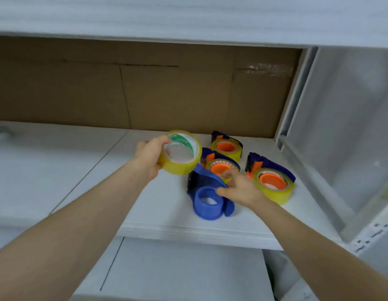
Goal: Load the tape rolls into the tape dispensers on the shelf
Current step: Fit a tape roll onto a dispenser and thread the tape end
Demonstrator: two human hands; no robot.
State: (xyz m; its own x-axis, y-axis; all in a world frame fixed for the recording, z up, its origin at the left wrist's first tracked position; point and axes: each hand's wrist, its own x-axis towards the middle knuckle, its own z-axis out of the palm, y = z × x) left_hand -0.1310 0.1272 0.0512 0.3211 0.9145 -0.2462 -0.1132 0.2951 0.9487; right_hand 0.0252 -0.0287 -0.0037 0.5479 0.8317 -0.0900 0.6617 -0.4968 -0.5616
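Note:
My left hand (150, 156) grips a yellow tape roll (181, 155) by its left side and holds it tilted just above the white shelf (162, 216). An all-blue tape dispenser (208, 195) with a bare hub lies below and right of the roll. My right hand (240, 189) rests on its right side, fingers against the hub and frame. Behind and to the right sit three dark-blue dispensers with orange hubs, each carrying a yellow roll: one at the back (226, 146), one in the middle (221, 167), partly hidden by my right hand, one on the right (273, 183).
A brown cardboard sheet (167, 92) forms the back wall of the shelf bay. A white upper shelf (188, 18) overhangs above. A grey side panel (340, 127) closes the right. A lower white surface (177, 268) lies beneath the shelf's front edge.

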